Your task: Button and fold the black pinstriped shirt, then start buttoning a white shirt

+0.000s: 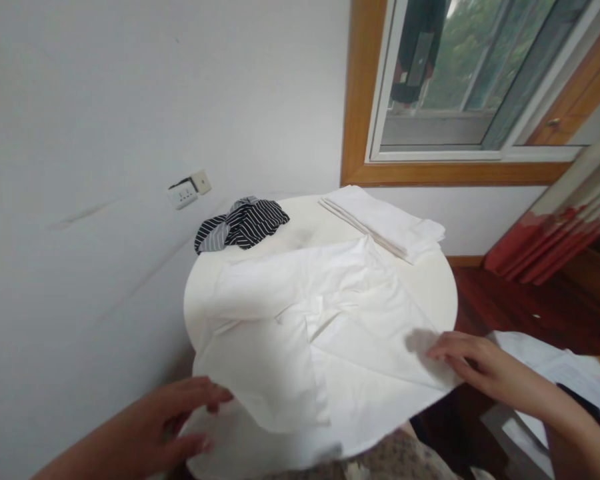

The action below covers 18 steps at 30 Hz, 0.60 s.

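Observation:
A white garment (280,373) lies spread over the round table, with loose folds, overlapping flaps and a seam down its middle; its exact kind is unclear. Its near edge hangs over the table's front. At the lower left, my left hand (175,417) is beside the cloth's near left edge, thumb and fingers apart, gripping nothing I can see. My right hand (465,360) reaches over the garment's right corner, its fingers loosely curved and a gap showing by the thumb. Whether those fingertips touch the cloth is hard to see.
The round white table (443,293) stands against the wall. A folded white cloth stack (380,220) lies at its back right, a crumpled black-and-white striped cloth (253,223) at its back left. White items (555,367) lie right of the table. A wall socket (184,195) and red-and-cream curtain (540,240) flank it.

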Each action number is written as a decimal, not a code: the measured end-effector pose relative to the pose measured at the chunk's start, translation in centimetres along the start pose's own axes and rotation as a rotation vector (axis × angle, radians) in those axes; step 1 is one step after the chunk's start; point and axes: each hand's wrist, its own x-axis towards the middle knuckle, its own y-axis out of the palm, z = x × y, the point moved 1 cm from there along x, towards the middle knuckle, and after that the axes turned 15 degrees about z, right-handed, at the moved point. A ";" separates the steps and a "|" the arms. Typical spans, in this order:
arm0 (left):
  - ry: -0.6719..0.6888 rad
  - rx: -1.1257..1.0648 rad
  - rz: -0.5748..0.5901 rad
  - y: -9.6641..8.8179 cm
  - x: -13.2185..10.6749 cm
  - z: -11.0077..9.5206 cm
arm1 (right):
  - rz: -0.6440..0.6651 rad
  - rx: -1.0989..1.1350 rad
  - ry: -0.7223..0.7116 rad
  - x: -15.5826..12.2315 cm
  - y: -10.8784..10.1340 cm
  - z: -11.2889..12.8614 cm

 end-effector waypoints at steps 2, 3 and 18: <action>-0.020 -0.016 0.044 -1.7 2.0 -0.6 | -0.048 -0.094 -0.021 2.2 -1.2 0.1; -0.025 0.018 -0.029 -2.6 3.4 -0.7 | -0.074 -0.153 -0.043 3.7 -1.7 0.0; -0.029 0.211 -0.380 -3.8 12.2 0.4 | -0.092 -0.252 -0.189 15.9 -7.2 -0.4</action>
